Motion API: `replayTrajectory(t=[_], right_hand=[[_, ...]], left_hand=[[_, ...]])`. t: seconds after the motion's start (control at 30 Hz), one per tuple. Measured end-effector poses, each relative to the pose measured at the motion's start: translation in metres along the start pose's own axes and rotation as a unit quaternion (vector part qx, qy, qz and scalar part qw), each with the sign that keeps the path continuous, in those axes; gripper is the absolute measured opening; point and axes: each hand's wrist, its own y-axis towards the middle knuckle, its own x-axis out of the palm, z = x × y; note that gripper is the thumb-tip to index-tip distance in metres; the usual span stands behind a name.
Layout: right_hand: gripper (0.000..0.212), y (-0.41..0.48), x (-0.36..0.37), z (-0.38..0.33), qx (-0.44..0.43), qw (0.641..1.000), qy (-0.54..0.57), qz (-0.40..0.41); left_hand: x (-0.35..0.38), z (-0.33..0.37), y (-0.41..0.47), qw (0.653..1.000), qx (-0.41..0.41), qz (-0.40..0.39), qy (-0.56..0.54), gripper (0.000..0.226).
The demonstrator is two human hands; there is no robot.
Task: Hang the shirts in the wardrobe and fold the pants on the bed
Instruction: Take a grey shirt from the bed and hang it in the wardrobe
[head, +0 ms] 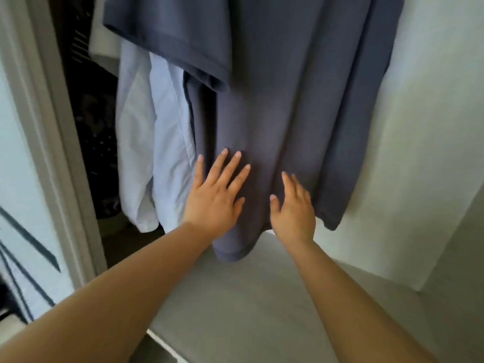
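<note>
Right, shirt-hanging step, near its end by my read. The navy shirt (301, 100) hangs inside the wardrobe (432, 113), filling the view from 12 down to centre, its hem just above the pale shelf (248, 297) at 6. A light-blue shirt (157, 142) hangs just beside it at 9.

My left hand (214, 195) lies flat on the navy fabric near the hem, fingers straight and spread, gripping nothing. My right hand (293, 208), at 3 of the left, has its fingers straight and close together w/ thumb out, touching the cloth and holding nothing. Can't tell if that palm is pressed on.

Looks like smoothing, not hanging. The hanger and rail are out of view, so I can't confirm the hook.

Next, prob: lift both hands clear w/o dragging the hem, then turn back for the next garment. Striped cloth (23, 244) at 8 may be the bed side; not sure.
</note>
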Motion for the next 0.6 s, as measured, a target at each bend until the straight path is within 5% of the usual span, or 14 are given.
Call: replayTrajectory(t=[0.37,0.6], right_hand=[[0.056,-0.135,0.060,-0.053,-0.071,0.993,0.054,-0.077],[0.053,-0.217,0.090,-0.130,-0.130,0.977,0.092,-0.144]], left_hand=[[0.004,-0.039,-0.173,0.989,-0.099,-0.112,0.017,0.063],[-0.029,-0.095,-0.277,0.946,-0.214,-0.218,0.107,0.063]])
